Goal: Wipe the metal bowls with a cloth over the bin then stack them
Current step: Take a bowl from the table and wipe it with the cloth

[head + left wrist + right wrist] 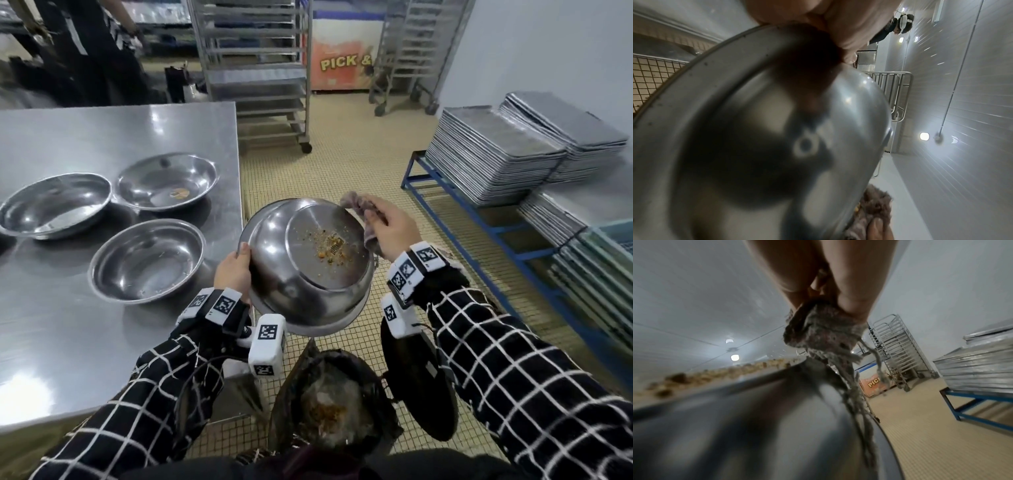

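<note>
My left hand grips the rim of a metal bowl turned bottom up and tilted over the bin. Orange crumbs stick to the bowl's flat underside. My right hand holds a bunched grey-brown cloth against the bowl's far right edge. The left wrist view shows the bowl close up, my left hand's thumb on its rim and the cloth behind it. In the right wrist view the frayed cloth hangs from my right hand's fingers onto the bowl.
Three more metal bowls sit upright on the steel table to my left. Stacked trays rest on a blue frame at right. Wheeled racks stand beyond. A person stands at far left.
</note>
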